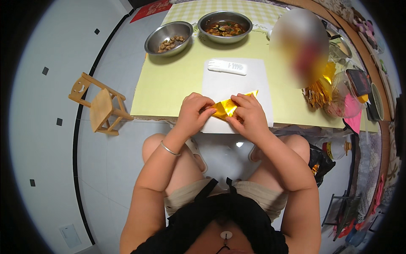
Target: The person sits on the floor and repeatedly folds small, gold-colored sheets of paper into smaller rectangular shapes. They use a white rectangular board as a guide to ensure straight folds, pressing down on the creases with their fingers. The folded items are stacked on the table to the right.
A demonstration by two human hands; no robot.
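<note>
Left hand and right hand — grip clamped on gold foil — partly hide its edges.

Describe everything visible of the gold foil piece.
The gold foil piece looks like thin, mirror-shiny paper, partly folded, with bright creases and a pointed corner toward the upper right. It slants over the near part of the white sheet. The left hand pinches its left end; the right hand grips its right part. Fingers hide some edges.

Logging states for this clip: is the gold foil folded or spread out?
Folded: the gold foil makes a narrow, creased, pointed shape between the left hand and right hand.
</note>
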